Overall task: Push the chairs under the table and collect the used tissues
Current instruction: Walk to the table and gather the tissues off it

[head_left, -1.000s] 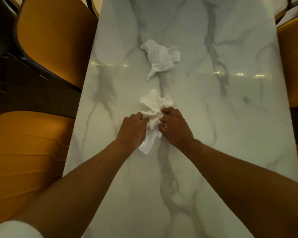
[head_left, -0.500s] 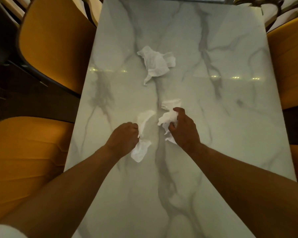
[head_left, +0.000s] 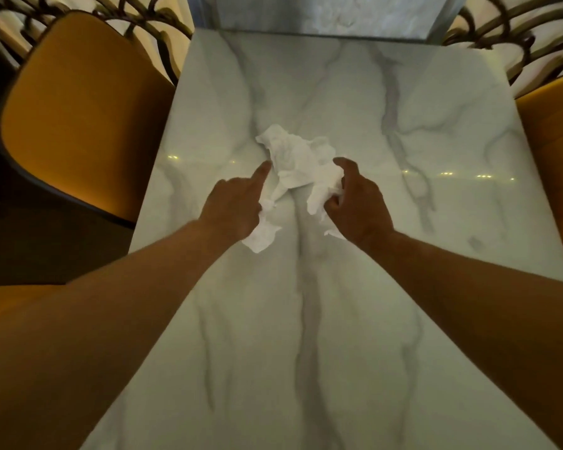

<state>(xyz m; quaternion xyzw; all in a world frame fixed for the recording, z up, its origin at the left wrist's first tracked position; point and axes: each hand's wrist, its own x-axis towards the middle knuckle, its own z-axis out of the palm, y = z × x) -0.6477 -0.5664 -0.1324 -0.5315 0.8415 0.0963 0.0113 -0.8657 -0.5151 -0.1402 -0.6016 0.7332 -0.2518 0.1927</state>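
A crumpled white tissue (head_left: 293,154) lies in the middle of the white marble table (head_left: 306,319). My left hand (head_left: 234,206) grips a small tissue piece (head_left: 262,235) under its palm, and its index finger points out beside the big tissue's left edge. My right hand (head_left: 358,203) holds another tissue wad (head_left: 322,190) in its curled fingers, with the thumb raised at the big tissue's right edge. Both forearms stretch over the table from the near side.
An orange chair (head_left: 78,108) stands at the table's far left, its seat beside the edge. A second orange chair (head_left: 13,300) shows at the near left and a third (head_left: 553,151) at the right. Curved dark metal railings (head_left: 501,24) run behind the table's far end.
Both hands, each holding its torn tissue piece, have moved forward up the table to the far crumpled tissue. The view has shifted forward, showing the table's far end.
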